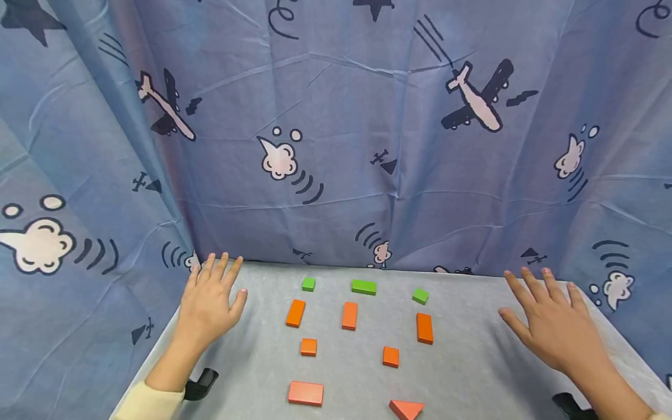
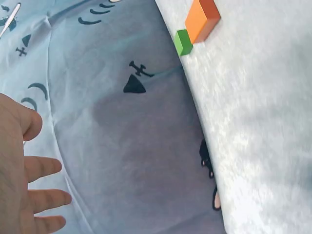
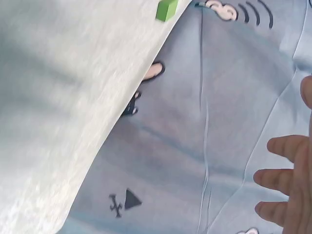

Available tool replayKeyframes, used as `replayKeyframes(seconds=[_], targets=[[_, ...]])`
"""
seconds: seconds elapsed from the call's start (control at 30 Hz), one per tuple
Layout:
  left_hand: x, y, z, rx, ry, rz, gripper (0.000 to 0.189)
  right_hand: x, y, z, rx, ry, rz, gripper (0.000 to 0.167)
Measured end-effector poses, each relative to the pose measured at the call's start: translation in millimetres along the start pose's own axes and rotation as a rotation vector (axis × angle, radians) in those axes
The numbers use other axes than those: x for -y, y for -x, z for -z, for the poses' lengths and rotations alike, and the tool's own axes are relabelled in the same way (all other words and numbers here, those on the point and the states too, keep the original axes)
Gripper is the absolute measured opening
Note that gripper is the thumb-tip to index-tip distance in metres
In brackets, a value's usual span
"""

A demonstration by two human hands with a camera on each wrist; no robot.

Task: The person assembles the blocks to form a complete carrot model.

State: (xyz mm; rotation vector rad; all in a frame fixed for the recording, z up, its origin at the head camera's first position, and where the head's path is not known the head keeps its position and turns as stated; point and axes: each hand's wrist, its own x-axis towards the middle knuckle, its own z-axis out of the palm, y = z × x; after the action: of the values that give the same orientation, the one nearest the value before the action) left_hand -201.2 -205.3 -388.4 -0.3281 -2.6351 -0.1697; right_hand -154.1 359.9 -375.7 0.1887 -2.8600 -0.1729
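Observation:
My left hand (image 1: 207, 306) is held over the left side of the table, fingers spread and nothing in it. Opposite it, my right hand (image 1: 559, 326) hovers over the right side with its fingers spread too, also holding nothing. Between the hands lie toy blocks in loose rows. At the back are a small green block (image 1: 308, 284), a longer green block (image 1: 364, 287) and another small green block (image 1: 420, 296). Three orange oblong blocks follow, the rightmost orange oblong (image 1: 424, 328) being nearest my right hand. The leftmost orange oblong (image 1: 296, 313) is closest to my left.
Nearer me sit two small orange blocks, one square block (image 1: 308, 347) to the left and another (image 1: 391, 357) to the right. A coral rectangular block (image 1: 306, 394) and a coral triangular block (image 1: 406, 409) lie at the front. A blue printed curtain (image 1: 336, 146) hangs behind the grey-white table (image 1: 252, 350).

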Motion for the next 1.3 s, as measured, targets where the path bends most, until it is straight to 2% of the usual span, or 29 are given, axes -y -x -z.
replayKeyframes(seconds=[0.23,0.43,0.6,0.8,0.93,1.1,1.3], targets=[[-15.6,-4.1,-11.3,0.03,0.033,-0.026,0.061,36.0,-12.1,9.1,-0.029,-0.022,0.059,0.072],[-27.0,-7.6,-27.5,0.034,0.122,-0.041,0.066,60.3,-23.3,9.9,-0.09,-0.134,0.162,0.061],[-31.7,-10.2,-41.4,0.082,0.212,-0.023,0.066,79.8,-34.0,4.1,-0.093,-0.263,0.207,0.052],[-33.9,-12.7,-54.1,0.182,0.327,0.011,0.065,104.5,-47.0,0.3,-0.004,-0.454,0.216,0.04],[-34.8,-14.2,-60.5,0.265,0.421,0.056,0.063,120.7,-56.2,-4.1,0.064,-0.58,0.201,0.036],[-36.3,-17.2,-68.3,0.358,0.532,0.134,0.061,139.4,-69.2,-14.9,0.126,-0.697,0.199,0.035],[-38.0,-20.8,-79.3,0.454,0.646,0.206,0.065,159.9,-84.6,-29.4,0.256,-0.908,0.156,0.04]])
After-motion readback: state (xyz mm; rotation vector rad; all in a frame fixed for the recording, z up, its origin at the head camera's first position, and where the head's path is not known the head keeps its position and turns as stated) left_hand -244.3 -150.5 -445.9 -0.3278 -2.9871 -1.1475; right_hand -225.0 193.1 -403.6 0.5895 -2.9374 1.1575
